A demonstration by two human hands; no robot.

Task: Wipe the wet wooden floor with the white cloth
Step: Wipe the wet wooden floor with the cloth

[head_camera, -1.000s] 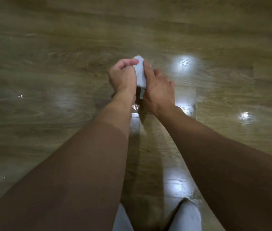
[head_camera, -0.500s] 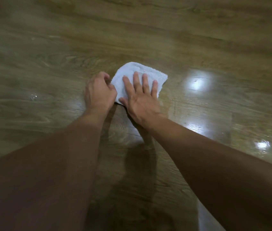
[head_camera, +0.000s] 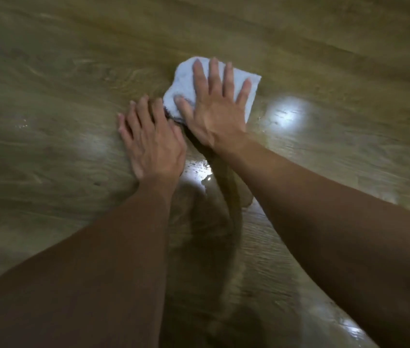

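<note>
The white cloth [head_camera: 182, 82] lies spread on the wooden floor [head_camera: 60, 79] a little above the middle of the view. My right hand [head_camera: 214, 109] rests flat on it, fingers spread, palm pressing the cloth down. My left hand [head_camera: 151, 139] lies flat on the bare floor just left of the cloth, fingers apart, its fingertips near the cloth's left edge. A small wet patch [head_camera: 199, 172] glistens on the boards between my wrists.
Bright light reflections [head_camera: 285, 115] show on the floor right of the cloth and at the lower right. Small water drops [head_camera: 23, 124] shine at the left. Bare boards extend on all sides.
The cloth went from bunched between both hands to spread on the floor. My right hand pressed onto it and my left hand opened flat on the floor beside it.
</note>
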